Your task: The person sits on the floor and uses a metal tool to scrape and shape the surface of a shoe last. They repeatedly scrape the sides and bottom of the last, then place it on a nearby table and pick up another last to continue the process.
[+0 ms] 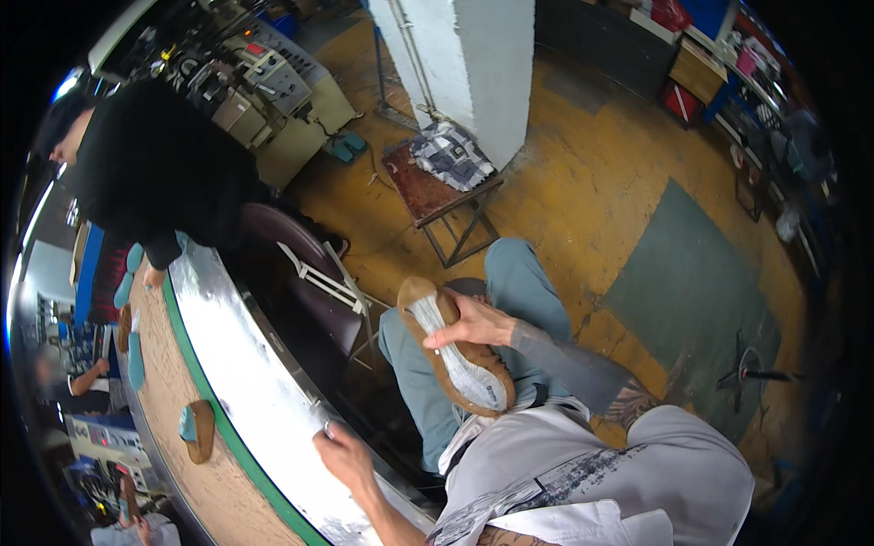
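A brown shoe upper (469, 359) is turned bottom up over my lap, its pale whitish underside facing me. My right hand (478, 325) grips it around the middle, thumb across the underside. At the edge of the shiny metal strip of the bench (264, 373), my left hand (348, 457) is closed, fingertips pressed together. A small bright bit shows at those fingertips, too small to name. On the conveyor belt (173, 364) beyond the strip sits another brown shoe (198, 431) with a turquoise last inside.
Several turquoise lasts (136, 359) line the belt farther along, by a co-worker in black (164, 164). A maroon chair (300, 282) stands beside the bench. Ahead are a small stool (423, 191) with checked cloth (452, 155) and a white pillar (482, 73). Shelves (756, 109) run along the right.
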Tool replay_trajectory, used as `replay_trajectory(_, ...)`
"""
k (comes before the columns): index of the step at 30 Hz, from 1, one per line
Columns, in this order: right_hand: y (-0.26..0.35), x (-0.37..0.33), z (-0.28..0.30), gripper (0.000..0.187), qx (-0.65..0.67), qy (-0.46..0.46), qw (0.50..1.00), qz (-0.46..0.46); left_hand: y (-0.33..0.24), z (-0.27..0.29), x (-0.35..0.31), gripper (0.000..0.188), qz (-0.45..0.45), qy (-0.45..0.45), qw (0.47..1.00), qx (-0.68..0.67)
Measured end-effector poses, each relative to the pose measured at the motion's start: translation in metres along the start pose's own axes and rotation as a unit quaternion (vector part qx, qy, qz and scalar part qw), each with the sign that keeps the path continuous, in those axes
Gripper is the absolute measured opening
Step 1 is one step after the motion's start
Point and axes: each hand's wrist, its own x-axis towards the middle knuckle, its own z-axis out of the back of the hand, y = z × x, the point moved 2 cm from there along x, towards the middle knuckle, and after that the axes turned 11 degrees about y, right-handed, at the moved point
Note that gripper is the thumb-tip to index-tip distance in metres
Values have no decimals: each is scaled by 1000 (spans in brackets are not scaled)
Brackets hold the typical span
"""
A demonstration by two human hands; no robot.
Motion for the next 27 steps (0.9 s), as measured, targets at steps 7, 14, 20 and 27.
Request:
replay_trajectory(7,64,-51,-47,128,-267,10,894,359,88,11,-46,45,149,-36,965,214)
replay_trajectory(14,64,-66,-74,126,-269,22,862,430,-14,15,-33,56,-72,-15,990,-118)
replay_trajectory(20,75,-92,-82,130,-249,65,897,359,-114,34,-64,116,-353,196,814,-417)
replay_trajectory(27,57,-84,-86,134,-202,74,897,386,-133,12,-58,120,-428,270,808,-302)
